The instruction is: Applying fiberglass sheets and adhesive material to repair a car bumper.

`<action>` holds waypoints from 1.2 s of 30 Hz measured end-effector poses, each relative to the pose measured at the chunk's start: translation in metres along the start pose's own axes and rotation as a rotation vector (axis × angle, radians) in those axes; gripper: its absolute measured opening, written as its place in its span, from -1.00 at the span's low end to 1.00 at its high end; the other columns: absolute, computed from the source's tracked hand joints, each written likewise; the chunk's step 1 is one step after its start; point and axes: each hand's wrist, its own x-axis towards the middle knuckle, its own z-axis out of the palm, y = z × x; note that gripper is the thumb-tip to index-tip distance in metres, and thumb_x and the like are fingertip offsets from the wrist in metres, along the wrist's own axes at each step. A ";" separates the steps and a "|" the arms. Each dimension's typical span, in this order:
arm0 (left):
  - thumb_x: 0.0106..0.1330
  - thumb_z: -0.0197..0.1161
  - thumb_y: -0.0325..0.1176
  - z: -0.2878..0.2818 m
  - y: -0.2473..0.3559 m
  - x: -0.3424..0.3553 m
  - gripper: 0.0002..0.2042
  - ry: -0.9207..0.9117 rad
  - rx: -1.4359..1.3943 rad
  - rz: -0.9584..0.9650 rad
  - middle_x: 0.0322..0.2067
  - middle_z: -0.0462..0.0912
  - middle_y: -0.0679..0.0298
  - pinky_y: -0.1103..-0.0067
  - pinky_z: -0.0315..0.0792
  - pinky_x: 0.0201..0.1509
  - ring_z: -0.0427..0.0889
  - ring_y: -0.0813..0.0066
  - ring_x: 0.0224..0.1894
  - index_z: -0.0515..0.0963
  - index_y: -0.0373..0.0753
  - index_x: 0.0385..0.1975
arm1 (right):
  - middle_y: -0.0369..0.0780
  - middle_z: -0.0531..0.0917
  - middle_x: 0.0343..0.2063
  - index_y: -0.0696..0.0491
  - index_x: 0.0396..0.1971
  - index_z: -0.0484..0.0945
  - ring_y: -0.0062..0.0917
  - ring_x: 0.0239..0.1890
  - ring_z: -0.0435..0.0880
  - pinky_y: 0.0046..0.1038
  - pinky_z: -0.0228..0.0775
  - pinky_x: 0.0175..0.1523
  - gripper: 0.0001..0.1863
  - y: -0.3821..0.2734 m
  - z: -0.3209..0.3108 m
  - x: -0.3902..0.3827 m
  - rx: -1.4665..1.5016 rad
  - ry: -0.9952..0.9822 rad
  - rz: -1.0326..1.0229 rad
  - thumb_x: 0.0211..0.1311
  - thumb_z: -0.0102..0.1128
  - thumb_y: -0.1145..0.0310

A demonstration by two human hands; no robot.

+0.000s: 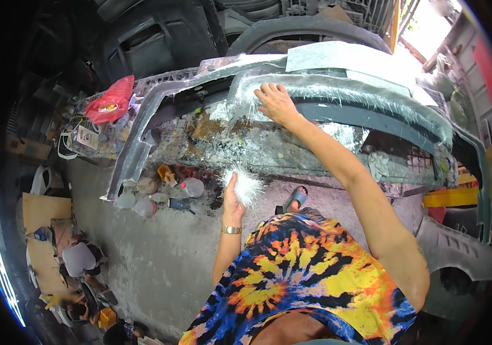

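My left hand grips a loose tuft of white glass fibre strands, thumb upright against it. A watch circles that wrist. Farther off, my right hand rests on the left end of a long curved grey panel, its fingers bent and somewhat apart. White fibres lie on the panel beside and under these fingers; what lies beneath the palm is hidden. More bristly strands run along the panel's near edge toward the right.
The panel lies on a cluttered, stained bench. A red plastic bag sits at its left end. Plastic jugs stand on the floor below. A grey fender is at right. A person in a light shirt is at lower left.
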 end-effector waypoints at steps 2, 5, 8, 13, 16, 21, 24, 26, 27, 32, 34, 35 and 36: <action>0.42 0.15 -0.19 0.006 -0.001 0.003 -0.72 0.014 0.004 0.013 -0.17 0.68 0.25 0.46 0.57 -0.08 0.67 0.38 -0.19 0.55 -0.24 -0.04 | -0.24 0.48 -0.19 -0.02 -0.22 0.50 -0.40 -0.05 0.46 -0.33 0.25 0.01 -0.71 0.006 0.007 0.006 0.035 0.036 -0.026 0.08 0.31 0.23; 0.42 0.16 -0.22 0.017 0.003 0.002 -0.74 0.055 -0.014 0.054 -0.16 0.67 0.24 0.47 0.57 -0.07 0.67 0.39 -0.18 0.55 -0.24 -0.05 | -0.24 0.49 -0.25 -0.01 -0.36 0.50 -0.40 -0.09 0.49 -0.35 0.28 -0.02 -0.84 0.015 0.010 0.015 0.071 0.048 -0.014 0.11 0.26 0.30; 0.44 0.11 -0.16 0.022 0.003 0.005 -0.70 0.063 -0.028 0.080 -0.16 0.68 0.17 0.39 0.57 -0.03 0.68 0.31 -0.16 0.53 -0.26 -0.04 | -0.22 0.49 -0.32 0.03 -0.40 0.49 -0.34 -0.17 0.54 -0.32 0.37 -0.10 -0.90 0.025 -0.003 0.025 0.259 0.217 0.030 0.17 0.21 0.36; 0.44 0.12 -0.18 0.050 0.008 0.004 -0.69 -0.001 -0.046 0.026 -0.13 0.66 0.19 0.40 0.58 -0.03 0.67 0.33 -0.13 0.52 -0.27 -0.01 | -0.11 0.55 -0.40 0.12 -0.30 0.50 -0.27 -0.37 0.59 -0.31 0.41 -0.26 -0.85 0.036 -0.053 0.018 0.595 0.393 0.281 0.30 0.16 0.34; 0.47 0.04 -0.15 0.048 0.017 0.016 -0.65 -0.050 -0.049 -0.015 -0.11 0.66 0.14 0.37 0.58 0.00 0.67 0.29 -0.09 0.50 -0.29 0.02 | -0.24 0.55 -0.57 0.12 -0.32 0.51 -0.55 -0.48 0.50 -0.50 0.34 -0.31 -0.84 0.041 -0.066 0.011 0.793 0.427 0.414 0.34 0.15 0.33; 0.44 -0.04 0.12 0.047 0.033 0.049 -0.44 -0.167 0.008 0.078 -0.01 0.59 0.11 0.29 0.53 0.07 0.60 0.24 -0.01 0.42 -0.30 0.11 | -0.45 0.46 -0.56 0.15 -0.37 0.52 -0.77 -0.48 0.31 -0.62 0.19 -0.36 -0.76 0.013 -0.093 -0.025 1.358 -0.026 0.596 0.35 0.16 0.26; 0.38 -0.14 0.31 0.098 0.046 0.043 -0.28 -0.251 0.064 0.075 0.01 0.57 0.14 0.30 0.50 0.12 0.56 0.26 0.05 0.39 -0.29 0.16 | -0.36 0.52 -0.58 0.17 -0.33 0.58 -0.74 -0.49 0.35 -0.56 0.26 -0.37 -0.76 -0.022 -0.057 -0.042 1.245 -0.268 0.523 0.28 0.20 0.27; 0.41 0.01 0.16 0.089 0.045 0.058 -0.39 -0.280 0.049 0.089 0.00 0.57 0.16 0.32 0.49 0.12 0.53 0.33 0.08 0.39 -0.31 0.16 | -0.25 0.59 -0.58 0.19 -0.30 0.58 -0.62 -0.51 0.46 -0.47 0.34 -0.34 -0.73 -0.056 -0.031 -0.041 1.159 -0.218 0.475 0.29 0.19 0.24; 0.40 0.11 0.05 0.090 0.043 0.061 -0.46 -0.149 0.256 0.147 0.01 0.56 0.17 0.38 0.47 0.12 0.53 0.37 0.06 0.39 -0.31 0.14 | -0.25 0.59 -0.58 0.19 -0.30 0.58 -0.62 -0.51 0.46 -0.47 0.34 -0.34 -0.73 -0.062 -0.030 -0.045 1.158 -0.222 0.482 0.29 0.19 0.24; 0.38 0.24 -0.20 0.073 0.051 0.077 -0.62 0.038 0.309 0.208 -0.06 0.58 0.20 0.45 0.50 0.01 0.58 0.41 -0.05 0.45 -0.36 0.02 | -0.04 0.66 -0.45 0.16 -0.27 0.61 -0.20 -0.39 0.65 -0.28 0.44 -0.23 -0.67 -0.074 -0.055 -0.044 0.876 -0.322 0.657 0.28 0.19 0.16; 0.40 0.22 -0.20 0.063 0.056 0.088 -0.65 0.083 0.262 0.184 -0.12 0.60 0.19 0.44 0.53 -0.05 0.61 0.40 -0.12 0.46 -0.37 -0.03 | -0.01 0.61 -0.50 0.16 -0.34 0.58 -0.12 -0.40 0.62 -0.22 0.40 -0.27 -0.68 -0.086 -0.036 -0.054 0.828 -0.384 0.528 0.31 0.15 0.16; 0.41 0.19 -0.20 0.058 0.059 0.094 -0.68 0.134 0.213 0.166 -0.18 0.62 0.19 0.43 0.57 -0.10 0.64 0.38 -0.20 0.48 -0.37 -0.08 | 0.01 0.57 -0.53 0.16 -0.39 0.56 -0.08 -0.42 0.60 -0.18 0.38 -0.29 -0.68 -0.099 -0.032 -0.057 0.823 -0.333 0.457 0.33 0.12 0.17; 0.41 0.19 -0.20 0.054 0.065 0.102 -0.68 0.137 0.207 0.167 -0.18 0.62 0.19 0.43 0.57 -0.10 0.64 0.38 -0.20 0.48 -0.37 -0.08 | 0.02 0.54 -0.57 0.17 -0.44 0.53 -0.05 -0.44 0.57 -0.14 0.35 -0.32 -0.67 -0.110 -0.033 -0.060 0.817 -0.281 0.385 0.35 0.10 0.18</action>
